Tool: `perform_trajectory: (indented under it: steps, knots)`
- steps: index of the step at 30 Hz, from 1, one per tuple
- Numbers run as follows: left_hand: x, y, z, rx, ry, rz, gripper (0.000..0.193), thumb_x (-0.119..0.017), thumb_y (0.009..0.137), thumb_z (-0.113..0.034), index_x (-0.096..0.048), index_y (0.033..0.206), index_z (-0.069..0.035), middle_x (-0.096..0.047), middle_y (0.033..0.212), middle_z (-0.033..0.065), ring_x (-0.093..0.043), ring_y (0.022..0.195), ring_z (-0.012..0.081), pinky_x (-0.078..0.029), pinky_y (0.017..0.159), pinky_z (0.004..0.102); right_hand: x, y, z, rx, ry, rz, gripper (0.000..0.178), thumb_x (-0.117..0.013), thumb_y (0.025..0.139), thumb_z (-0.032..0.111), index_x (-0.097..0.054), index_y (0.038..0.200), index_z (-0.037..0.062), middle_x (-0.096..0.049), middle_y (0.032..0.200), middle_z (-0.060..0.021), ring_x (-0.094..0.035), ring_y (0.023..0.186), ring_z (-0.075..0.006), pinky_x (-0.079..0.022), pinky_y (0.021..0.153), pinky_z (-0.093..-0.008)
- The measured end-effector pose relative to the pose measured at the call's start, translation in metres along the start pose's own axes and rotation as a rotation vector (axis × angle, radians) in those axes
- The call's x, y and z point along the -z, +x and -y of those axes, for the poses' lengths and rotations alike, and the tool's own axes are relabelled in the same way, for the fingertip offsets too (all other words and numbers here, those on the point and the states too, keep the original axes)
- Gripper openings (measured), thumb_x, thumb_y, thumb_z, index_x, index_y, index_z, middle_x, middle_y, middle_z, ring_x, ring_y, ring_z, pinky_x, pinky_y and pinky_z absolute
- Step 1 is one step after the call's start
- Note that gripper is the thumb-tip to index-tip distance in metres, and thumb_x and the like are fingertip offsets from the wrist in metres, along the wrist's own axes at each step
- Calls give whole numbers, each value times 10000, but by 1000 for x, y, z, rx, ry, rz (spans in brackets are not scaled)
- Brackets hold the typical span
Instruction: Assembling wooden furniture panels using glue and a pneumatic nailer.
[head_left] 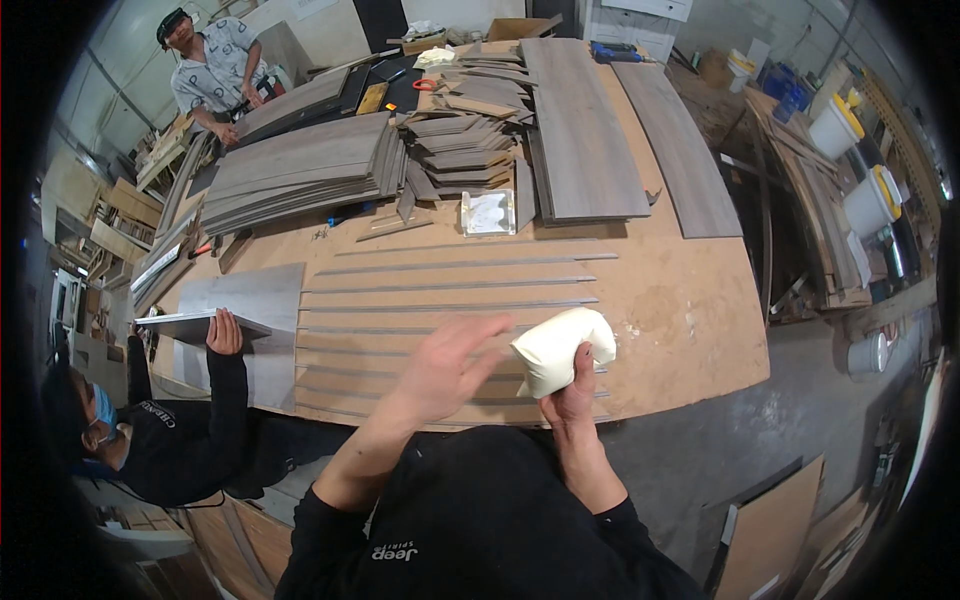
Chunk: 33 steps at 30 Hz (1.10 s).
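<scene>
A plump, soft cream-coloured bag (548,352) is gripped in my right hand (574,398), with the thumb pressed against its near side. My left hand (448,362) hovers just left of the bag, slightly blurred by motion, its fingers stretched out and holding nothing. Below both hands, several thin grey strips (450,306) lie in spaced, roughly parallel rows across the brown worktable (690,320). The tip of the bag cannot be made out.
Stacked grey wood-look panels (300,165), a pile of cut pieces (465,150) and long boards (590,140) cover the far side. A white square tray (488,212) stands before them. One co-worker (150,440) at left holds a panel; another (215,75) stands far left.
</scene>
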<state>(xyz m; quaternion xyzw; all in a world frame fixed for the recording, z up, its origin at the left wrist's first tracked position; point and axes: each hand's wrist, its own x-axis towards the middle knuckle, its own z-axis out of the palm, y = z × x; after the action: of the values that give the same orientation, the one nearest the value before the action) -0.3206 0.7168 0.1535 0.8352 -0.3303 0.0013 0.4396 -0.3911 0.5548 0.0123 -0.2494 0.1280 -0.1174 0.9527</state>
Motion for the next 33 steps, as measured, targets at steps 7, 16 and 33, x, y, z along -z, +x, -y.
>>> perform_trajectory:
  steps: [7, 16, 33]
  knots:
    - [-2, -4, -1, 91, -141, 17, 306, -743, 851, -41, -675, 1150, -49, -705, 1009, 114, -682, 927, 248, -541, 834, 326, -10, -4, -2, -96, 51, -26, 666, -556, 980, 543, -415, 1422, 64, -570, 1313, -122, -575, 1215, -280, -465, 1040, -459]
    - [39, -33, 33, 240, -176, -333, 222, -660, 952, -59, -658, 1167, -8, -696, 956, 50, -646, 891, 135, -514, 829, 281, 0, 10, -8, -341, 253, -35, 691, -474, 901, 729, -567, 1318, 186, -681, 1004, -30, -642, 835, -211, -537, 728, -405]
    - [118, -196, 261, 653, 499, -346, 486, -630, 939, -254, -525, 1375, -67, -510, 1394, 177, -429, 1320, 393, -333, 1099, 507, -57, 77, -47, -389, -65, -74, 561, -545, 910, 680, -580, 1240, 227, -676, 1031, -5, -664, 754, -196, -443, 444, -279]
